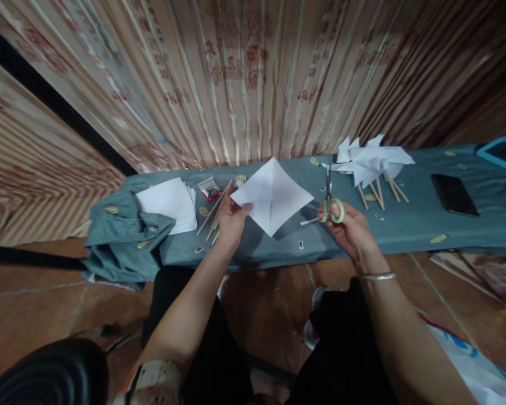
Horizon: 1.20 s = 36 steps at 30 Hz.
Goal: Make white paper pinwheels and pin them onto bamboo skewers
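Observation:
A square white sheet of paper (274, 197) with a crease down its middle is pinched at its left corner by my left hand (233, 212), thumb on top. It is turned like a diamond above the cloth. My right hand (349, 226) grips scissors (331, 209) with pale green handles, their blades pointing away from me, just right of the sheet. Beneath the scissors lies a thin white paper strip (308, 221). Partly behind my left hand, several wooden sticks (211, 219) rest on the cloth. Paper pinwheels (373, 160) on wooden sticks are piled beyond my right hand.
A stack of white paper (171, 205) lies on the left of the green cloth-covered bench (253, 254). Near it sits a small open box of pins (209, 189). A dark phone (454, 194) and a blue-framed device (504, 153) lie at the right. A curtain (253, 84) hangs behind.

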{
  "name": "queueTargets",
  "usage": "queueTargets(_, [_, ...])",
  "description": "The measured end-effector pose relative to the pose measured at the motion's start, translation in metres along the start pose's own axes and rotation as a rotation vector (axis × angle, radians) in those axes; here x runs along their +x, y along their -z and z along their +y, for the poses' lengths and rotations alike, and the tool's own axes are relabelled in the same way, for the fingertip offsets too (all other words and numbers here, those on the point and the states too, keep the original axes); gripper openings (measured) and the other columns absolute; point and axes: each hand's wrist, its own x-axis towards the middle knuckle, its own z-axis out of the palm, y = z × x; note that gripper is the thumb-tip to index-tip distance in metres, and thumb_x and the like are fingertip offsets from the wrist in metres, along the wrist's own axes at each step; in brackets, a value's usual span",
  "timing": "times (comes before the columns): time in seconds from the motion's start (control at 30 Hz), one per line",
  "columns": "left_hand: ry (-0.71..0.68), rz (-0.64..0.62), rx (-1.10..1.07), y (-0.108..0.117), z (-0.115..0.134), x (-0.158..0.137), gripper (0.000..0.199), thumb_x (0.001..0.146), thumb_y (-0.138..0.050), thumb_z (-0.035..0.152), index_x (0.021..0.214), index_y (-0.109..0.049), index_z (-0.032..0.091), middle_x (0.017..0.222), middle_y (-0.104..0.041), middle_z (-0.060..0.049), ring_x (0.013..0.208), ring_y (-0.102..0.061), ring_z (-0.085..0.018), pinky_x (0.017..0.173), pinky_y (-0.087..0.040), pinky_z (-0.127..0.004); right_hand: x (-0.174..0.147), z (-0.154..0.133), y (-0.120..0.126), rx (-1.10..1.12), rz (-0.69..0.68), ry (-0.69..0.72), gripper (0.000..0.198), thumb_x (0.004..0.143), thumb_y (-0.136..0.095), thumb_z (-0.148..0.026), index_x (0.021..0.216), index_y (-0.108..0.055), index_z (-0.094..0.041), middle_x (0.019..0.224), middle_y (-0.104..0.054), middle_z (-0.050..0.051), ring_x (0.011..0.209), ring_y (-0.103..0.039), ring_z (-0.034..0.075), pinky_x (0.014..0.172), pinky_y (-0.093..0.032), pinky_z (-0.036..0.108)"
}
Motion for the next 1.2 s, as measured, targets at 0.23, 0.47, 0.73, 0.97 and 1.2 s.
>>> queueTargets(0.23, [0.038,0.029,-0.081,-0.006,-0.002,0.001,0.069,0.060,-0.074,0.021,0.124,-0.051,0.021,0.106,-0.068,-0.004,0.093,-0.066,-0.020,0.084,-0.052,-0.035,-0.017,0.031,-0.046,0.117,-0.076,-0.019,0.049,0.055,-0.086,-0.048,0.095,-0.068,-0.027,0.087,-0.074,0.000,0.078,-0.071,0.018,0.064,-0.057,0.030])
queueTargets(0.47, [0.039,0.020,-0.114,-0.015,-0.002,-0.004,0.071,0.059,-0.074,0.018,0.126,-0.051,0.019,0.104,-0.069,-0.004,0.092,-0.066,-0.019,0.086,-0.051,-0.035,-0.021,0.026,-0.065,0.164,-0.019,0.046,0.044,0.056,-0.087,-0.039,0.091,-0.065,-0.026,0.079,-0.070,-0.005,0.070,-0.064,0.011,0.063,-0.052,0.022])
queueTargets(0.73, [0.086,-0.023,-0.133,-0.024,0.000,-0.011,0.045,0.057,-0.077,0.023,0.100,-0.066,0.017,0.093,-0.073,-0.004,0.091,-0.068,-0.020,0.092,-0.049,-0.037,-0.015,0.017,-0.068,0.220,0.038,-0.027,0.032,0.050,-0.086,-0.023,0.073,-0.065,-0.020,0.066,-0.063,-0.007,0.053,-0.050,0.004,0.046,-0.040,0.016])
queueTargets(0.97, [0.259,-0.034,-0.052,-0.036,-0.005,-0.033,0.041,0.052,-0.082,0.024,0.089,-0.068,0.015,0.092,-0.074,-0.007,0.086,-0.068,-0.023,0.087,-0.053,-0.039,-0.015,0.020,-0.067,0.209,0.035,-0.036,0.028,0.049,-0.085,-0.023,0.066,-0.062,-0.019,0.062,-0.059,-0.008,0.050,-0.046,0.004,0.045,-0.036,0.017])
queueTargets(1.2, [0.062,0.088,0.130,-0.023,0.001,-0.014,0.056,0.056,-0.078,0.016,0.111,-0.064,0.017,0.101,-0.074,-0.008,0.094,-0.069,-0.025,0.093,-0.052,-0.040,-0.021,0.037,-0.055,-0.052,-0.148,-0.052,0.045,0.064,-0.079,-0.051,0.094,-0.068,-0.020,0.069,-0.067,-0.001,0.061,-0.057,0.011,0.053,-0.042,0.021])
